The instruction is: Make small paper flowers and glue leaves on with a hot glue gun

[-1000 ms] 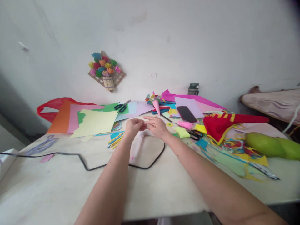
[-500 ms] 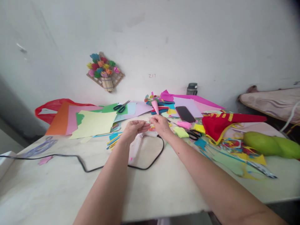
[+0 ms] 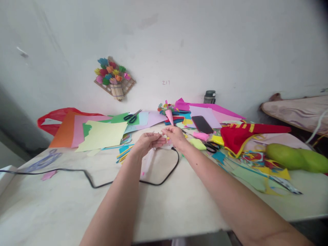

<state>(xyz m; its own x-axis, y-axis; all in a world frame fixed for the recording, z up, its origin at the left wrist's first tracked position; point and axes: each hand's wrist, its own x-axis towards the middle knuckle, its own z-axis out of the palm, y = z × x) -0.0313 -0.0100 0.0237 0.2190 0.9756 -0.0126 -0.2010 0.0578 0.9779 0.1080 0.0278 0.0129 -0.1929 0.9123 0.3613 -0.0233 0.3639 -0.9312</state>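
Observation:
Over the middle of the table, my left hand [image 3: 149, 142] and my right hand [image 3: 175, 136] are close together with their fingertips almost meeting. Both are closed in a pinch, and what lies between the fingers is too small to name. Under them on the table is a white glue gun [image 3: 148, 162], partly hidden, with a black cord [image 3: 173, 172] looping from its end. Just behind my right hand stands a pink paper cone [image 3: 169, 116] with small colourful paper pieces at its top.
Coloured paper sheets [image 3: 104, 135] and black scissors [image 3: 132, 117] lie at the back left. On the right are a phone [image 3: 202, 124], more scissors [image 3: 212, 147], red cloth [image 3: 237, 136], paper scraps and green fruit [image 3: 284, 156]. A bottle [image 3: 209, 97] stands by the wall.
My hands have shifted slightly, the right one a little to the left and closer to the left fingers. The things on the table stay where they were.

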